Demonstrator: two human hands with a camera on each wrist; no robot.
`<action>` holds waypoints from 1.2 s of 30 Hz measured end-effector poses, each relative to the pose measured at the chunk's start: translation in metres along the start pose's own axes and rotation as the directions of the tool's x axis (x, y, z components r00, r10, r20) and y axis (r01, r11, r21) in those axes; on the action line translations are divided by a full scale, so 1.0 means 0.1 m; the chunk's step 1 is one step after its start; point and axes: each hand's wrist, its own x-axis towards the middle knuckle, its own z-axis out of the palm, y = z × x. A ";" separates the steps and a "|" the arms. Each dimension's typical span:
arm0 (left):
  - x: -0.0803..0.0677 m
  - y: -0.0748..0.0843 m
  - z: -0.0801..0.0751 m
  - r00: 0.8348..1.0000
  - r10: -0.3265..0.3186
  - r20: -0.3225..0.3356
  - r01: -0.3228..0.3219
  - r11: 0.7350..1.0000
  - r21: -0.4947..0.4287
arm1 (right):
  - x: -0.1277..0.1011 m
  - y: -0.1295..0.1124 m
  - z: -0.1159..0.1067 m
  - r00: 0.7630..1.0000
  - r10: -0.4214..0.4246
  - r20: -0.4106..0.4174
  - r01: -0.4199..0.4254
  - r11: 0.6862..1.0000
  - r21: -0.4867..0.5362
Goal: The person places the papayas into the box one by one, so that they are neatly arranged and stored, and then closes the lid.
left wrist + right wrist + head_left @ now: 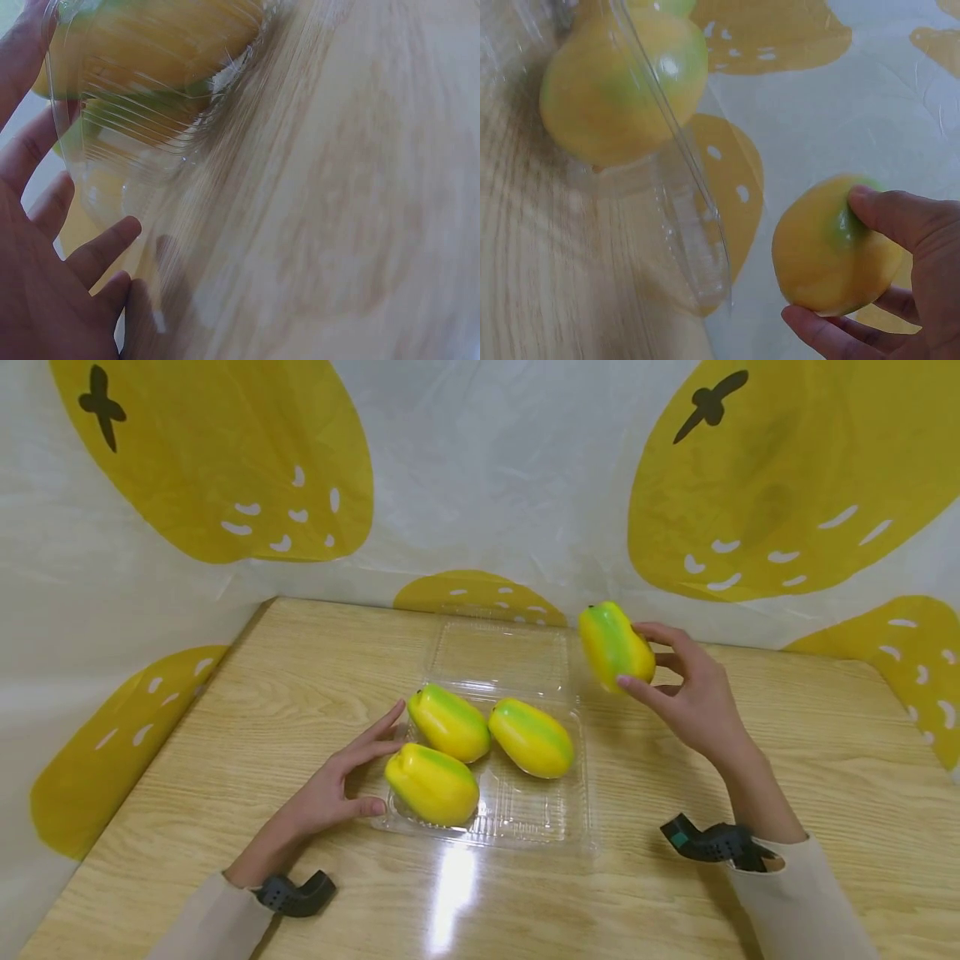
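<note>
Left hand, fingers straight, lies against the clear tray wall. Yellow-green fruit shows blurred through the plastic. Tray sits on the wooden table.

Free room and obstacles on the wooden table. The clear plastic tray sits at the centre; three yellow-green fruits fill its left and rear parts, leaving the front right corner bare. Its open lid lies flat behind it, blocking low passage from the rear. The left hand rests against the tray's left edge, closing that side. The right hand holds a fourth fruit above the table, just right of the lid. Bare tabletop lies open to the right and front of the tray. A backdrop sheet walls the rear and the left.
</note>
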 end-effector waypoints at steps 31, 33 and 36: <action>0.00 -0.02 0.00 1.000 0.011 0.001 -0.011 1.000 0.000 | -0.24 -0.40 0.11 0.984 -0.165 0.061 0.164 0.986 0.023; 0.00 -0.02 0.00 1.000 0.012 0.001 -0.012 1.000 -0.001 | -0.27 -0.42 0.12 0.986 -0.155 0.068 0.154 0.988 0.014; 0.00 -0.02 -0.01 1.000 0.019 0.002 -0.019 1.000 -0.006 | -0.30 -0.45 0.14 0.986 -0.152 0.071 0.151 0.988 0.015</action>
